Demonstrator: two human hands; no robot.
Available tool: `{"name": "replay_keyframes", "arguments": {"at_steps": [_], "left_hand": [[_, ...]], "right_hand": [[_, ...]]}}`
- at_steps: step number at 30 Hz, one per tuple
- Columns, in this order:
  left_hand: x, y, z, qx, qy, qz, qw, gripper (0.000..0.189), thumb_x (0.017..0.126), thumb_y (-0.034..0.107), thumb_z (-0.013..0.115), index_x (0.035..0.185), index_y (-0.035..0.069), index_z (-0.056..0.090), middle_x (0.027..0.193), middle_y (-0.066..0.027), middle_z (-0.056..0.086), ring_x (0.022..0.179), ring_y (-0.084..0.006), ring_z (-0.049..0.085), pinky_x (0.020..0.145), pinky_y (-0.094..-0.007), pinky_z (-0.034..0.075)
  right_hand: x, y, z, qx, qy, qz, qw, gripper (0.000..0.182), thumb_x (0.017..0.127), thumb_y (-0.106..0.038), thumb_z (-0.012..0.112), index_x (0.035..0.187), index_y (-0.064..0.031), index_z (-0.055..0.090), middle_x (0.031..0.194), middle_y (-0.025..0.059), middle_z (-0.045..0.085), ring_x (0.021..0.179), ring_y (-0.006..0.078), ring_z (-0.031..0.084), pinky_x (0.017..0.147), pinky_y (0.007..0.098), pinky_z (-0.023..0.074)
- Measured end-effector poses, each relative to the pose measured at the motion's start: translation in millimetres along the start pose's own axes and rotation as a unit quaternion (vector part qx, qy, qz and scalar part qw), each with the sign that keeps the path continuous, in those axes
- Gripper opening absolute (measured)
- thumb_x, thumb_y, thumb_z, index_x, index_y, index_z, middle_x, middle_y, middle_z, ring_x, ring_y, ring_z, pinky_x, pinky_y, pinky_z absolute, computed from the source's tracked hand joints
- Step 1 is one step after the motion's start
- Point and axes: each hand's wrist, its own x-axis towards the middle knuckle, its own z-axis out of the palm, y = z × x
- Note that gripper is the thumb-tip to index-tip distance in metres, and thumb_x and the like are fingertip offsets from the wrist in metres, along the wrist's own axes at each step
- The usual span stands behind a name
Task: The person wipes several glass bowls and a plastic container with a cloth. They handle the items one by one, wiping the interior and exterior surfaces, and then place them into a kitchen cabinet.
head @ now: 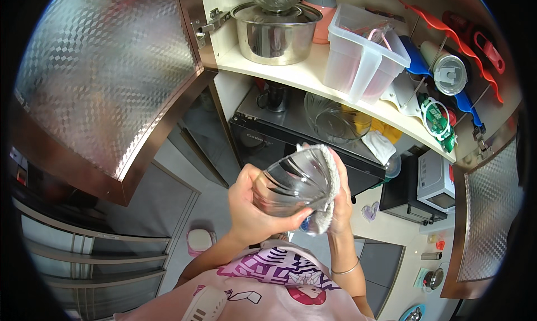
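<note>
A ribbed clear glass bowl [293, 182] is tilted on its side between my two hands, in front of my chest. My left hand [254, 212] grips it by the rim, with the thumb along the near side. Against the bowl's right side, my right hand [343, 195] presses a white cloth [331, 191]; some of its fingers are hidden behind the cloth and glass. Beyond the hands, another large glass bowl [333, 119] rests on top of a black appliance [268, 142], close to a yellow cloth [379, 126] and a white cloth [379, 146].
An open cabinet door with patterned glass [105, 73] juts out at left, another door [491, 212] at right. On the shelf [293, 77] stand a lidded steel pot [275, 37], a translucent plastic bin [352, 56] and a tumbler [449, 71]. A microwave [436, 182] sits lower right.
</note>
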Motion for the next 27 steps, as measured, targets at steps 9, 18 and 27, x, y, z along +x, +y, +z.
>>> {"name": "replay_keyframes", "arguments": {"at_steps": [9, 18, 27], "left_hand": [[1, -10, -12, 0.266, -0.026, 0.106, 0.958, 0.052, 0.057, 0.024, 0.091, 0.082, 0.006, 0.05, 0.064, 0.0008, 0.053, 0.055, -0.005, 0.052, 0.051, -0.0217, 0.043], [-7, 5, -18, 0.206, -0.059, 0.171, 0.962, 0.068, 0.048, 0.015, 0.096, 0.086, 0.005, 0.041, 0.076, -0.0069, 0.06, 0.067, -0.007, 0.058, 0.058, -0.0227, 0.049], [-22, -37, -7, -0.089, -0.006, 0.011, 0.996, 0.074, 0.054, 0.011, 0.094, 0.102, 0.004, 0.037, 0.1, -0.0074, 0.058, 0.09, -0.0101, 0.058, 0.079, -0.0259, 0.05]], "right_hand": [[-9, -46, 52, -0.604, -0.209, -0.21, 0.739, 0.047, 0.086, -0.017, 0.055, 0.132, -0.0049, 0.059, 0.144, 0.0134, 0.048, 0.139, 0.0373, 0.037, 0.115, 0.0567, 0.0186], [19, -18, 31, -0.047, -0.013, -0.002, 0.999, 0.055, 0.104, -0.041, 0.027, 0.136, -0.0004, 0.046, 0.126, 0.02, 0.056, 0.116, 0.0308, 0.055, 0.096, 0.0403, 0.0463], [13, -4, 37, 0.19, 0.319, 0.161, 0.914, 0.026, 0.099, -0.028, 0.051, 0.087, -0.0077, 0.06, 0.079, -0.0015, 0.059, 0.065, 0.0085, 0.053, 0.06, 0.0236, 0.0453]]}}
